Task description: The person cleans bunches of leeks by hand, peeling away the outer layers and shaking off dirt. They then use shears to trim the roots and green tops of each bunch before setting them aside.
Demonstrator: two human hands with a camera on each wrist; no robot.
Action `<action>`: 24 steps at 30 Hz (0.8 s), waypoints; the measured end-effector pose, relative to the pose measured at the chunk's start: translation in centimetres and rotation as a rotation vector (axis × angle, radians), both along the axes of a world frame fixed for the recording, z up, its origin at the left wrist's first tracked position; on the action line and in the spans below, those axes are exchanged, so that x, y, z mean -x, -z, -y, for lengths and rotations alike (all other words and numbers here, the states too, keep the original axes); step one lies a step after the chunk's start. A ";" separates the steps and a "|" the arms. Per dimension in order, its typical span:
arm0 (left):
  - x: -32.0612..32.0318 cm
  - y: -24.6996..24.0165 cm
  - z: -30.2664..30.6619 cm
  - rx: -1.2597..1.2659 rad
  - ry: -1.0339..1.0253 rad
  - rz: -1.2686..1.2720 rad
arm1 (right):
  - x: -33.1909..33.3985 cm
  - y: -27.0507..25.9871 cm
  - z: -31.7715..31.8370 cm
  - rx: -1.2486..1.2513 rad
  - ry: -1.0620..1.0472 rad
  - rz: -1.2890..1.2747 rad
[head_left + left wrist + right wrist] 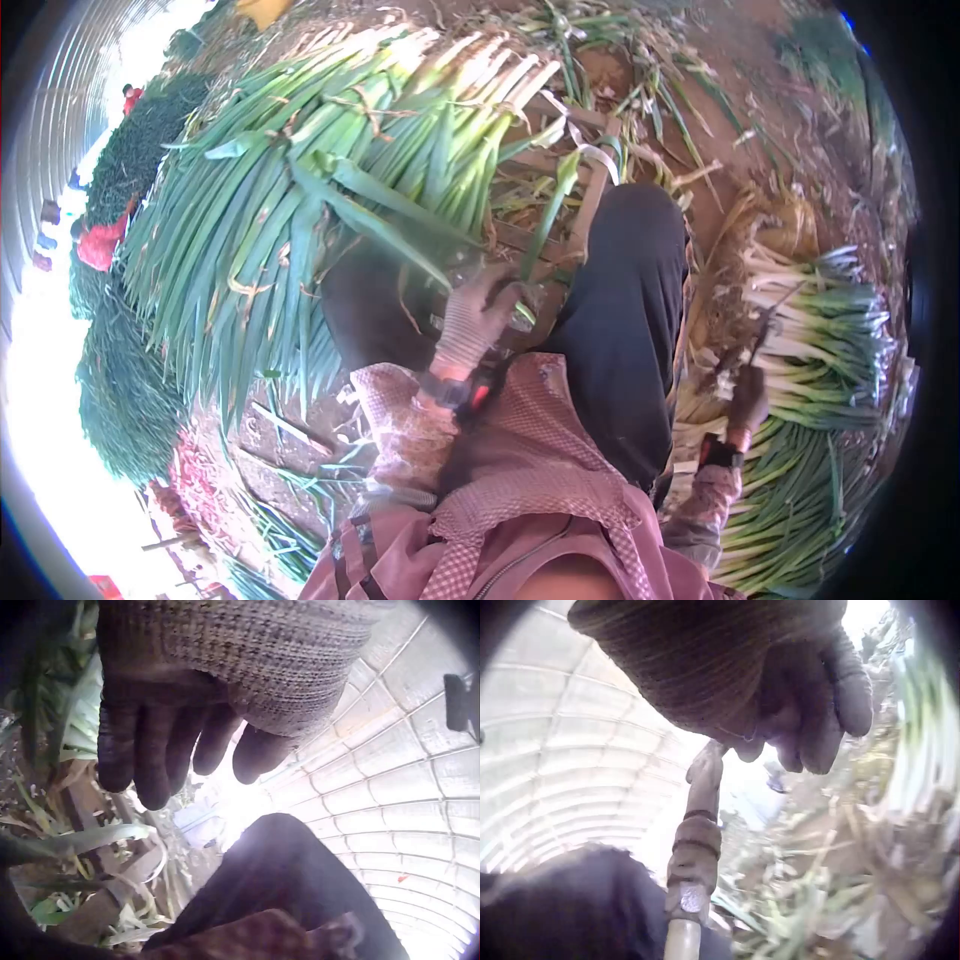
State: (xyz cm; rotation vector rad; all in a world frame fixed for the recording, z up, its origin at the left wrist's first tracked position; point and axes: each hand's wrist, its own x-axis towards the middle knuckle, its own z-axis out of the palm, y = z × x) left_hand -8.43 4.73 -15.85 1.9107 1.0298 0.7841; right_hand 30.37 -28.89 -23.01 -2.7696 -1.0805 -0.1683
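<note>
My left hand [480,312], in a knitted glove with dark fingers, is over my lap near the leaf tips of a big heap of leeks [300,200]. In the left wrist view its fingers [154,761] hang nearly straight, with nothing in them. A loose green leek leaf [385,235] reaches down toward this hand. Out to the right, my gloved right hand [748,400] grips a stick-like handle [694,851] with wrapped bands; a thin dark length shows beyond the fingers in the head view. Beside that hand lie bundled leeks [815,345] with white stalks.
A slatted wooden frame [590,200] stands past my right knee [635,270]. Leaf scraps [802,877] litter the ground. More leeks [800,500] lie at lower right. Dark green piles [130,390] and a person in red [100,245] are at the left.
</note>
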 end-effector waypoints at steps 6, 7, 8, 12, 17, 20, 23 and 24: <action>-0.4 -8.6 3.8 0.199 0.302 0.323 | 9.1 -19.5 -9.0 -0.530 -0.241 -0.442; -0.4 -8.9 4.7 0.270 0.373 0.436 | 12.1 -20.7 -10.8 -0.668 -0.301 -0.637; -0.2 -9.2 5.4 0.338 0.448 0.548 | 14.6 -22.2 -12.3 -0.486 -0.398 -0.606; 1.8 -10.8 7.6 0.501 0.426 0.971 | 23.8 -21.9 -18.3 -0.429 -0.820 -0.654; 4.6 -9.0 7.5 0.593 0.094 0.981 | 27.8 -20.4 -20.1 -0.339 -1.048 -1.105; 3.5 -7.7 6.7 0.547 0.032 0.847 | 28.7 -22.3 -19.5 -0.082 -0.910 -0.913; 2.0 -8.4 4.5 0.393 0.165 0.372 | 26.6 -16.1 -20.8 -0.139 -0.756 -0.962; 1.7 -8.5 2.9 0.405 0.174 0.077 | 25.3 -14.8 -21.7 -0.286 -0.812 -1.084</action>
